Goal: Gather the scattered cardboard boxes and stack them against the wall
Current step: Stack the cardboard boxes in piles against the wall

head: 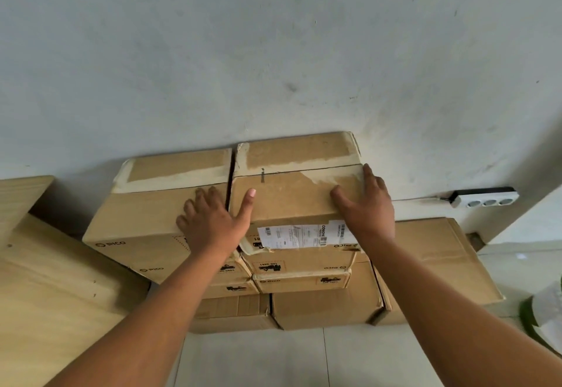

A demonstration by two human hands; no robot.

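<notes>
a: where are the boxes?

b: piled against the pale wall point(273, 51), on the tiled floor point(304, 359). two sit on top side by side: the top right box point(292, 191) and the top left box point(158, 204), with a narrow dark gap between them. both have their back edges at the wall.

a: and the hands?

b: the left hand point(209, 219) lies flat across that gap, fingers spread wide on the top left box, thumb stretched onto the top right box. the right hand point(368, 207) is laid over the right end of the top right box, fingers straight along its side edge, thumb on the top face. neither curls round anything; both press flat on cardboard.

a: any marks on the top right box?

b: a white shipping label point(301, 236) on its front face, partly peeling, and strips of old tape across the top.

a: what's underneath?

b: more boxes, several printed "pico". a lower middle box point(304, 283) shows under the label, a bottom box point(325, 310) stands on the floor, and a larger side box point(438, 262) sits to the right, lower than the top pair.

a: anything else around?

b: light wooden boards point(54, 289) lean at the left, a white power strip point(483, 198) lies by the wall at the right, and something green and white point(544, 310) shows at the right edge; i cannot tell what it is.
</notes>
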